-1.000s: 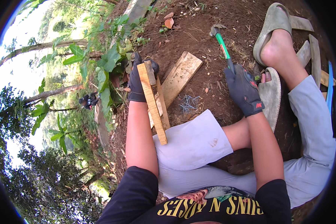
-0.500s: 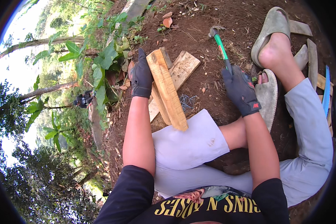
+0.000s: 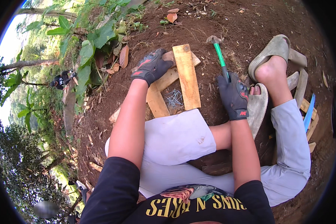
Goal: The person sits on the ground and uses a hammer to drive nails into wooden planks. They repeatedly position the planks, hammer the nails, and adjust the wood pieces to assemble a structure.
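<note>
Board (image 3: 188, 80) has been swung right of the nails (image 3: 174, 99), baring more of them; crosspiece (image 3: 170, 56) is grasped by the left hand (image 3: 151, 66), hammer (image 3: 219, 56) by the right hand (image 3: 233, 93).

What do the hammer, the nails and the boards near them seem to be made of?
Hammer: head probably steel, dull grey; handle smooth-looking, bright green, perhaps painted metal or fibreglass, with a black, possibly rubber grip.
Nails: likely steel, thin with a grey metallic sheen.
Boards: wood, apparently unpainted, showing pale yellow-brown colour and grain marks.
</note>
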`<move>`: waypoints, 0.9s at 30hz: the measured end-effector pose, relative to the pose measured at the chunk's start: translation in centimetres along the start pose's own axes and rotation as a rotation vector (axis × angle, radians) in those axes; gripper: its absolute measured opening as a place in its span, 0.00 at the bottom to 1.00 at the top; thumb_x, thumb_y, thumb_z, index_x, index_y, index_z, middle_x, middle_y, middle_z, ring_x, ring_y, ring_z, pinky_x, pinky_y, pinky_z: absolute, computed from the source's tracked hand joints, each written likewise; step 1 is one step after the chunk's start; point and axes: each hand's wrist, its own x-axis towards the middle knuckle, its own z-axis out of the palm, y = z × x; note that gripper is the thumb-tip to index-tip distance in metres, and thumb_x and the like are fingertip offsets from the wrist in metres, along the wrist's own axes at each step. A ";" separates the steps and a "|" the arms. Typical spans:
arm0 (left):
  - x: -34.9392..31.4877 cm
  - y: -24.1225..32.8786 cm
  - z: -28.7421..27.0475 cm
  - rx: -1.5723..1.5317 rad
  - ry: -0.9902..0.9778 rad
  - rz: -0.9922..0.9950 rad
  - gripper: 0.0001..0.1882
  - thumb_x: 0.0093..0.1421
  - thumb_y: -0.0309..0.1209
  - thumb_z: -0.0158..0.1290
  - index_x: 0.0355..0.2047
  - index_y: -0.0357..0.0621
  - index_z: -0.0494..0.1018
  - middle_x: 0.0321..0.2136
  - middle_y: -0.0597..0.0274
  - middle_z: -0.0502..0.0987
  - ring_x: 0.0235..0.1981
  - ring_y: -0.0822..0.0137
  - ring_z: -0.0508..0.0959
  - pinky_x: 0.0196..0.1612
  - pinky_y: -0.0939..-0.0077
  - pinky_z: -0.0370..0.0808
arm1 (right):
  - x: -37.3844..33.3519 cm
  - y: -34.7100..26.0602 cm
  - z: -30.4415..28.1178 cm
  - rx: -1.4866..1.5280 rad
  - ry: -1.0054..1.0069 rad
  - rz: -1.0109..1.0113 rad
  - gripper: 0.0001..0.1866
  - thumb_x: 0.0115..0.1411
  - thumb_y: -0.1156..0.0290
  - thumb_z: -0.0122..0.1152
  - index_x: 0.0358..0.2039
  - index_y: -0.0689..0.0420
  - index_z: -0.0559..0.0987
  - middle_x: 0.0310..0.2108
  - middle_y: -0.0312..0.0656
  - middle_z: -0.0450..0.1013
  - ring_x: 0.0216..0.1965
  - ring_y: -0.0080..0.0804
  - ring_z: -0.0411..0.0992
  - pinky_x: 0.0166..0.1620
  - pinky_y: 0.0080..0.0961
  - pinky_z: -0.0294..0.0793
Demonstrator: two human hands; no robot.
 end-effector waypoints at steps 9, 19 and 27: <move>0.1 -1.9 -0.7 -0.074 -0.033 0.109 0.34 0.62 0.31 0.45 0.72 0.57 0.70 0.69 0.50 0.74 0.70 0.48 0.72 0.72 0.55 0.69 | -1.4 -0.7 0.5 -0.402 0.262 -0.084 0.18 0.68 0.53 0.62 0.41 0.58 0.81 0.38 0.54 0.82 0.43 0.56 0.82 0.48 0.53 0.79; 0.7 -2.3 1.2 -0.139 0.093 0.302 0.34 0.65 0.29 0.50 0.74 0.52 0.65 0.72 0.48 0.69 0.73 0.48 0.68 0.75 0.56 0.66 | -4.6 -9.3 2.5 -0.003 -0.259 -0.135 0.57 0.55 0.44 0.77 0.73 0.68 0.62 0.68 0.64 0.67 0.68 0.59 0.69 0.70 0.50 0.69; 1.3 -2.0 1.5 -0.144 0.086 0.282 0.33 0.65 0.29 0.47 0.72 0.55 0.68 0.71 0.50 0.70 0.72 0.48 0.69 0.75 0.56 0.67 | -4.7 -7.6 3.1 -0.066 -0.141 -0.089 0.52 0.55 0.50 0.77 0.72 0.65 0.65 0.64 0.62 0.72 0.65 0.59 0.72 0.67 0.48 0.73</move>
